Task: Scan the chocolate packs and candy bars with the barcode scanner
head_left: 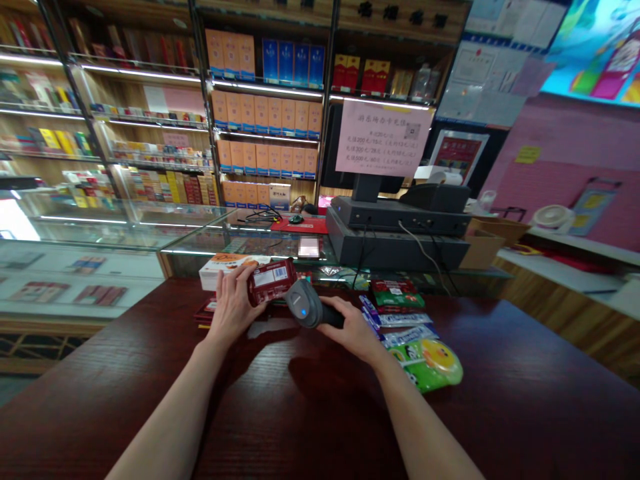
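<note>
My left hand grips a dark red packet by its left end, with the white barcode label turned toward me. In my right hand is a grey barcode scanner, held by its black handle, a blue light showing on its head. The scanner head is just right of the packet, apart from it. Behind my left hand lies a white and orange box, and more dark red packets lie partly hidden beside it. A green pouch with a yellow duck rests near my right forearm.
Purple and white wrapped sticks and a green and red packet lie right on the dark wooden counter. Behind stand a glass case, a cash drawer with trailing cables, a monitor carrying a paper sign, and stocked shelves.
</note>
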The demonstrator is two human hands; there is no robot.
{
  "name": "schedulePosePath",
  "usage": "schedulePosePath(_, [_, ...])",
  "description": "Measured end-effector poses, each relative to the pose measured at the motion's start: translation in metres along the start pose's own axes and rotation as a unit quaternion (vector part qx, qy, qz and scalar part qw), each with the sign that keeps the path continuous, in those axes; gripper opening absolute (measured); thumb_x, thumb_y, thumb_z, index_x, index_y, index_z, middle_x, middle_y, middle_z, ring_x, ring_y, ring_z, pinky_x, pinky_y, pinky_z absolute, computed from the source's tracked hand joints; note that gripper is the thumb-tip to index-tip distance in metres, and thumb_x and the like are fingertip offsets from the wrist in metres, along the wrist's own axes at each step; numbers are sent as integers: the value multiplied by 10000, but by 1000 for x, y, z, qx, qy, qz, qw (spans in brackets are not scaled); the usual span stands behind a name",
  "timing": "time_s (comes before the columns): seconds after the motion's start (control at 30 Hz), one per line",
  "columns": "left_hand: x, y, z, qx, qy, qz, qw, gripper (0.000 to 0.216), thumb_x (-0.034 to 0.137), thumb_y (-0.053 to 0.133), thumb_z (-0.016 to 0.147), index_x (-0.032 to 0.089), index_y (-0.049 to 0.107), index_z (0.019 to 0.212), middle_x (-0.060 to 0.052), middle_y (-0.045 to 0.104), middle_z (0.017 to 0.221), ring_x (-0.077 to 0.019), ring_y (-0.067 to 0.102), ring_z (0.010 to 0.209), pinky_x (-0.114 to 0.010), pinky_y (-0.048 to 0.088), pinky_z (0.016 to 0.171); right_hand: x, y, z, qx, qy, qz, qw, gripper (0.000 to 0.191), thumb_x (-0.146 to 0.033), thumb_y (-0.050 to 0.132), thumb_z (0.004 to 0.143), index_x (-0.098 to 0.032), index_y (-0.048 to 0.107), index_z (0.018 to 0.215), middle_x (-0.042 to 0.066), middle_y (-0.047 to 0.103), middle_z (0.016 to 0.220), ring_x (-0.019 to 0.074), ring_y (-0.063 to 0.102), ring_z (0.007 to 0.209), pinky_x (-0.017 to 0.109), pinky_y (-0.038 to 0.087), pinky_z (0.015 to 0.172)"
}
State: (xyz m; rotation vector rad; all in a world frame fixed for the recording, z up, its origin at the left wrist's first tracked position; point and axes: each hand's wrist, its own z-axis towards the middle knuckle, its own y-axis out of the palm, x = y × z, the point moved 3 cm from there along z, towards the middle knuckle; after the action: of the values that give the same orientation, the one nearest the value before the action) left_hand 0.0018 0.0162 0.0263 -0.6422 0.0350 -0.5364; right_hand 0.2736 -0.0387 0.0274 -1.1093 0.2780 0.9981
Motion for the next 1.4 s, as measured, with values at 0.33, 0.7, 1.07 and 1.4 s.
schedulePosePath(0.33, [-1, 2, -1, 3, -5, 3, 1000, 802, 319, 706, 808, 218, 309, 1498, -159, 478, 1441, -340, 439, 1376, -629, 163, 1226, 1, -6, -1, -29, 15, 20, 999, 470, -288, 745, 817, -249, 631, 1271, 51, 677, 1246, 266, 607, 1158, 428, 452, 1008])
schedulePosePath(0.7, [-3, 3, -1, 9, -1, 16, 1000, 819, 319, 713, 801, 205, 297, 1496, -172, 486, 1428, -353, 448, 1361, -637, 196, 1211, 0, -8, -2, -32, 25, 9, 999, 467, -285, 762, 807, -252, 640, 1256, 44, 688, 1237, 263, 609, 1146, 423, 454, 997])
schedulePosePath(1.07, [-2, 1, -1, 5, -6, 7, 1000, 797, 329, 699, 811, 223, 308, 1497, -155, 481, 1434, -339, 436, 1373, -625, 170, 1223, -1, 0, -2, -66, 2, -9, 998, 503, -235, 785, 777, -264, 647, 1260, 34, 696, 1215, 242, 626, 1128, 394, 434, 1013])
schedulePosePath(1.4, [0, -1, 0, 2, -6, 8, 1000, 803, 344, 718, 796, 199, 328, 1483, -167, 492, 1405, -349, 457, 1358, -622, 176, 1226, -4, 27, -7, -192, -34, -72, 978, 498, -255, 836, 729, -263, 644, 1189, 31, 705, 1202, 254, 629, 1139, 401, 399, 990])
